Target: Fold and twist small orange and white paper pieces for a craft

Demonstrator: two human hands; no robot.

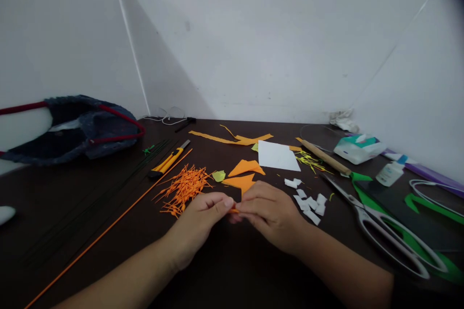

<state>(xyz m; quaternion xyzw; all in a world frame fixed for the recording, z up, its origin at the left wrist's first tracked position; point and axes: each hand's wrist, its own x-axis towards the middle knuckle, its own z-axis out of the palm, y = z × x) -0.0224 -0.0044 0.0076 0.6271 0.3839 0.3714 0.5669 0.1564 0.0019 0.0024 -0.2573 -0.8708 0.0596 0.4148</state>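
Note:
My left hand [203, 215] and my right hand [270, 210] meet over the dark table [108, 188], fingertips pinched together on a small orange paper piece [234, 210]. Only a sliver of that piece shows between the fingers. Just behind the hands lie larger orange paper scraps [243, 176]. A pile of thin orange paper slivers [184, 187] sits left of my left hand. Several small white paper bits [310, 202] lie right of my right hand.
Scissors [380, 222] with green paper [416, 239] lie at the right, a glue bottle [389, 173] and tissue pack [357, 148] behind. A white sheet [277, 155], yellow utility knife [168, 161], long orange stick [108, 227], thin green wires [119, 186] and dark bag [79, 128] are around.

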